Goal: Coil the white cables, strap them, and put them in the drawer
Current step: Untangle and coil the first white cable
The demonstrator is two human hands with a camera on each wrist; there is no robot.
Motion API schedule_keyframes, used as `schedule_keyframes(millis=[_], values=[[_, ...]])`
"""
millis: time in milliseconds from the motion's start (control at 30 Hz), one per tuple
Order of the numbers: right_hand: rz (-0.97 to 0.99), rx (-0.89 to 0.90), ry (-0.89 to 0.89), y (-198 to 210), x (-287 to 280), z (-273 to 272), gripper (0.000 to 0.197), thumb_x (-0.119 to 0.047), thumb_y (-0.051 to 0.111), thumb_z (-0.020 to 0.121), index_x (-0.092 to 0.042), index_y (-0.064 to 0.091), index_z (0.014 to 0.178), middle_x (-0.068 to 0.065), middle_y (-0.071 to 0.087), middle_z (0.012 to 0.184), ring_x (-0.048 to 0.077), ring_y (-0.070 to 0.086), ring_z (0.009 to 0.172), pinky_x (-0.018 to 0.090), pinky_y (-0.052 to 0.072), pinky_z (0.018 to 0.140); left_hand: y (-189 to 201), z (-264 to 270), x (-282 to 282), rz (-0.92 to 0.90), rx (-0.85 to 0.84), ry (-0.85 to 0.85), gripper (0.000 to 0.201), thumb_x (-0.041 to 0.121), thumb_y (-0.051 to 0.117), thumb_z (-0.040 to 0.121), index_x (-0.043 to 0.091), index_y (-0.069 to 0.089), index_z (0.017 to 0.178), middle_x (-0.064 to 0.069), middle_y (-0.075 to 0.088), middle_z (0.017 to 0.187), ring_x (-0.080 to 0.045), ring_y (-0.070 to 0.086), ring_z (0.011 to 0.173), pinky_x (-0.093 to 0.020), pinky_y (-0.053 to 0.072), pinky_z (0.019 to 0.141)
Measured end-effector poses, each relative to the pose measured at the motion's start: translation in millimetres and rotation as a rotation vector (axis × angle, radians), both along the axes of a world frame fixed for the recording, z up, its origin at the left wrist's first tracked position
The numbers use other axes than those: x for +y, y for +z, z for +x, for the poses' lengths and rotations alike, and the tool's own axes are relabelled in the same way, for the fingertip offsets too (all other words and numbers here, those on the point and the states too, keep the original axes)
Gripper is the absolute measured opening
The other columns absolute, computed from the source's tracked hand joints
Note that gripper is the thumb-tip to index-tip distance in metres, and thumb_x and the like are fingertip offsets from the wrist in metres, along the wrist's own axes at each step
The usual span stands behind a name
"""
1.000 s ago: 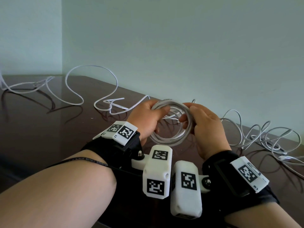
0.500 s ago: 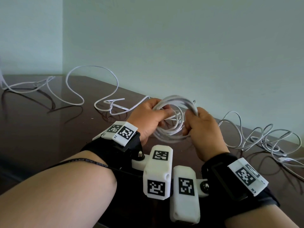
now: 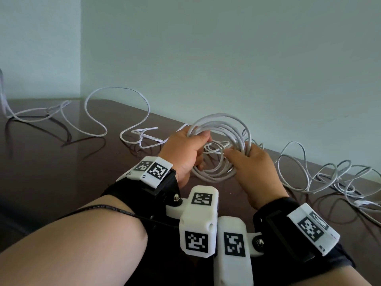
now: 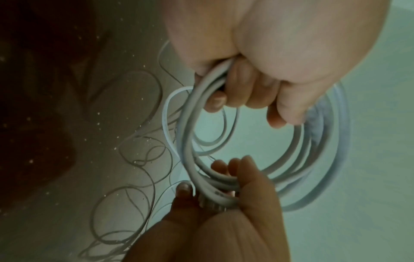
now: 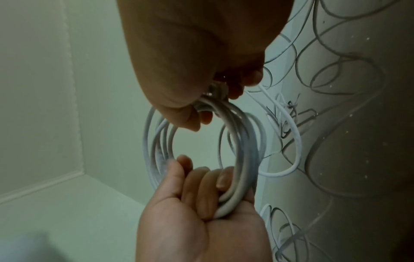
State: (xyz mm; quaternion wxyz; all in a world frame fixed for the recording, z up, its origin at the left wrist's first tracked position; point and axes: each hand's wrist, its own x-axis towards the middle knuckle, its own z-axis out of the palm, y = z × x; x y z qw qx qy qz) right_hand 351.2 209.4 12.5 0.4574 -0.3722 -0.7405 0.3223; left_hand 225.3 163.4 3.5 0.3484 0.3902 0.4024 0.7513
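Head view first: the left hand [image 3: 186, 149] is wrapped around the top-left of the cable coil [image 3: 221, 147], thumb over the strands, while the right hand [image 3: 256, 172] clamps the coil's right side, its fingertips lost behind the loops. The coil hangs upright between the two grips, just above the dark table [image 3: 51, 162]. Left of the grip a loose cable [image 3: 117, 112] snakes toward the far edge by the wall [image 3: 226, 58]; right of the grip a cable tangle [image 3: 329, 178] runs out of frame, cut off. Open tabletop lies toward the person's left. Against a second ago, the coil is fanned wider and taller, and the right hand sits lower on it.

Left wrist view: blurred, but the left hand's fingers [image 4: 237, 95] curl round the coil [image 4: 298, 148] at the top, and the right hand [image 4: 226, 212] grips the bottom strands. Something small and ridged sits in that lower grip, too soft to name.

Right wrist view: the right hand [image 5: 201, 62] pinches the coil [image 5: 241, 141] at its top; the left hand [image 5: 201, 212] holds the lower arc, fingers folded over. Tangled cable lies on the table beyond the grip.
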Motion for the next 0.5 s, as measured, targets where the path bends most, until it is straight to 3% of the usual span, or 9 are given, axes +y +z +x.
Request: schedule_keyframes(millis=[133,300,333,400,433,500], values=[[0.001,0.004,0.023,3.9,-5.7,-1.4,0.013,-0.017,0.056,0.085,-0.01,0.058,0.075,-0.002,0.055,0.06,0.008,0.047,0.052,0.021,0.042,0.053,-1.6,-1.4,1.6,-0.024,-0.019,-0.024,0.027,0.014,0.051,0.095,0.008,0.052,0.069,0.008,0.028,0.037,-0.008,0.025,0.031,-0.021,0.029,0.041],[-0.041,-0.124,0.05,1.7,-6.3,-2.4,0.039,-0.041,0.051,0.089,-0.004,0.06,0.081,-0.007,0.052,0.054,0.002,0.043,0.044,0.021,0.037,0.052,1.0,-5.8,2.0,0.002,-0.142,0.026,0.025,0.019,0.053,0.095,0.012,0.05,0.071,0.007,0.032,0.033,-0.004,0.03,0.028,-0.019,0.028,0.042],[-0.043,-0.159,0.052,1.8,-6.8,-2.0,0.044,-0.045,0.05,0.09,-0.003,0.061,0.088,-0.004,0.056,0.061,0.004,0.048,0.051,0.02,0.038,0.054,1.4,-6.4,1.8,0.004,-0.163,0.035,0.025,0.021,0.053,0.094,0.012,0.05,0.071,0.007,0.031,0.034,-0.004,0.029,0.028,-0.02,0.028,0.042],[-0.054,-0.246,0.065,2.4,-8.9,-1.9,0.052,-0.051,0.046,0.091,-0.003,0.063,0.101,0.008,0.068,0.085,0.017,0.061,0.08,0.022,0.04,0.064,1.6,-7.6,2.3,0.003,-0.187,0.052,0.026,0.022,0.053,0.095,0.012,0.05,0.071,0.009,0.029,0.035,-0.005,0.028,0.029,-0.021,0.027,0.044],[-0.062,-0.277,0.072,1.8,-9.4,-2.5,0.056,-0.053,0.044,0.09,-0.002,0.062,0.104,0.012,0.068,0.096,0.023,0.061,0.092,0.025,0.04,0.068,1.3,-8.2,2.8,-0.002,-0.188,0.069,0.026,0.023,0.053,0.095,0.012,0.051,0.071,0.009,0.029,0.035,-0.005,0.028,0.029,-0.022,0.027,0.045],[-0.042,-0.296,0.053,1.2,-8.4,-3.3,0.056,-0.059,0.046,0.085,-0.008,0.06,0.105,0.011,0.065,0.101,0.026,0.058,0.1,0.033,0.042,0.077,0.7,-8.3,3.1,-0.023,-0.158,0.113,0.026,0.022,0.055,0.094,0.013,0.052,0.07,0.01,0.032,0.037,-0.005,0.03,0.03,-0.023,0.029,0.045]])
